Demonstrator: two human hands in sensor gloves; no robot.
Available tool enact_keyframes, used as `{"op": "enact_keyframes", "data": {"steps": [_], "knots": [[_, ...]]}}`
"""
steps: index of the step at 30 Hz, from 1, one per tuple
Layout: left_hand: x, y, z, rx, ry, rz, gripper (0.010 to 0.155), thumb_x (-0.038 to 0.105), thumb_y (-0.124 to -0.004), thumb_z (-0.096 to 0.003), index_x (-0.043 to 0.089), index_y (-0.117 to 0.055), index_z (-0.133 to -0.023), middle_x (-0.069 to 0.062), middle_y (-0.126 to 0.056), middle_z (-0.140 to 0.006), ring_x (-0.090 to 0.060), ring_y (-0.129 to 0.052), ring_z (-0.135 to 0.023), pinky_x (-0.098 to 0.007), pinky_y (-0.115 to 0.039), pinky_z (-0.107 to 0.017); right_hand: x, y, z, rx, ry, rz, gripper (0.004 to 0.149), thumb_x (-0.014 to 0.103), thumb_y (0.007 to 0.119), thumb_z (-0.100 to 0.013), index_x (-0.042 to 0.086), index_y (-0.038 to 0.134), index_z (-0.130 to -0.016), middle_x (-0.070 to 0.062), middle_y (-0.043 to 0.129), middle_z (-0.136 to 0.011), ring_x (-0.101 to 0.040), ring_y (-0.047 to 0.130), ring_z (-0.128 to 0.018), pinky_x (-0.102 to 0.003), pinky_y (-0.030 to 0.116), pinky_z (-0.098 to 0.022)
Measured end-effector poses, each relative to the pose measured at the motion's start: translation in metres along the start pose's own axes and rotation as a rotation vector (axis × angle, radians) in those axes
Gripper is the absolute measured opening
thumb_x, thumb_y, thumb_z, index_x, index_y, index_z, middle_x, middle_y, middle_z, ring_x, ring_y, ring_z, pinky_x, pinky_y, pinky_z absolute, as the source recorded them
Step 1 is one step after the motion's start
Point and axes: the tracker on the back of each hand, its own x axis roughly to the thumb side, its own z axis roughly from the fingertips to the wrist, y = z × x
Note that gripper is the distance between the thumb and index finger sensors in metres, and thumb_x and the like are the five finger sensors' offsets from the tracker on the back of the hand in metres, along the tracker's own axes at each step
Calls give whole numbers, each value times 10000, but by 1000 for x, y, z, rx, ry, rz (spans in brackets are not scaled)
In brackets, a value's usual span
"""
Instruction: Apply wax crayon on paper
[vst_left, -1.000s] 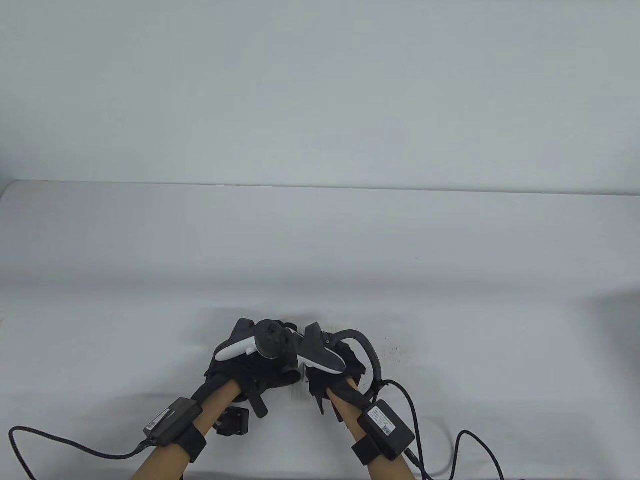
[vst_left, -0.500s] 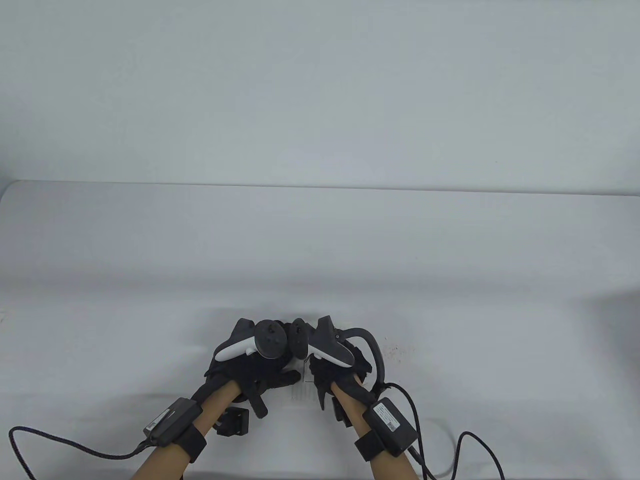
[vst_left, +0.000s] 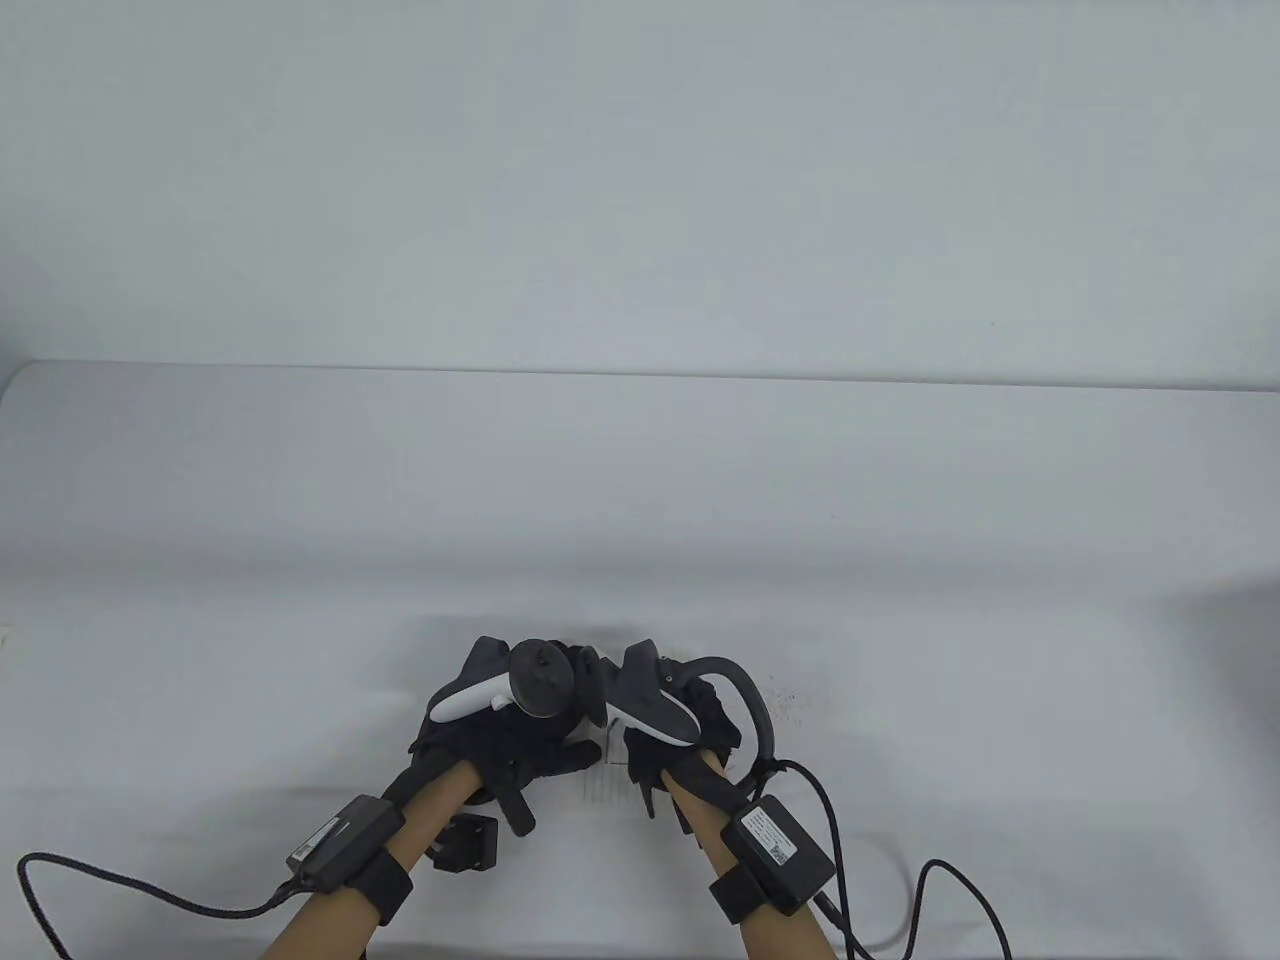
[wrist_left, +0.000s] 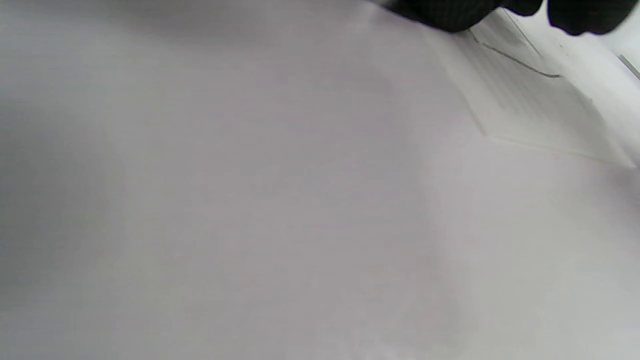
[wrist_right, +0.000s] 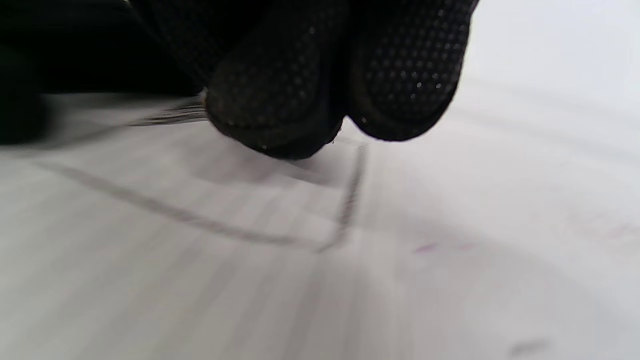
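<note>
Your black knitted cloth gloves (wrist_right: 280, 75) show a dotted, grippy texture; the thin white ruled paper sheet (wrist_left: 540, 110) looks matt, like the smooth white table (vst_left: 640, 500).

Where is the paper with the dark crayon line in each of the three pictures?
Table view: the paper lies low in the middle, between the left hand and the right hand.
Left wrist view: the paper sits in the top right corner, under the dark fingertips.
Right wrist view: the paper fills the lower part, below the gloved fingers.
Shared landmark: the dark crayon line on the paper.
</note>
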Motion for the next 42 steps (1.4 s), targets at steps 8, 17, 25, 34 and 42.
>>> {"op": "enact_keyframes", "data": {"steps": [8,17,25,34,42], "knots": [[0,0,0,-1,-1,1,776,566,-516,-569,451,93,-1035,218,236,-1091,-93,302,-1024,-484,239,-687,-14,3,-10,-56,175,29,373,274,789,-512,170,821,-870,-114,952,-665,-23,967,-357,-286,876,-338],[0,0,0,0,0,-4,778,564,-519,-569,450,91,-1038,216,230,-1095,-102,296,-1028,-488,234,-691,-3,1,-2,135,18,-124,383,275,789,-518,176,802,-887,-118,942,-683,-33,969,-368,-293,872,-348],[0,0,0,-2,2,-8,778,564,-520,-569,452,92,-1036,220,230,-1094,-101,296,-1028,-489,232,-692,8,0,3,139,-59,-85,395,271,786,-517,149,796,-893,-117,946,-668,-31,970,-354,-292,872,-339],[1,0,0,-2,1,-7,776,564,-517,-570,449,92,-1037,213,233,-1094,-101,299,-1027,-490,233,-689,-15,6,-12,-36,194,24,369,277,786,-514,177,824,-867,-108,956,-659,-24,965,-349,-285,875,-330],[1,0,0,-2,0,-6,778,563,-519,-570,449,92,-1038,216,232,-1094,-105,299,-1026,-489,235,-689,7,-1,4,190,-31,-94,373,276,768,-528,184,796,-889,-108,941,-685,-44,962,-375,-304,861,-359]]}}
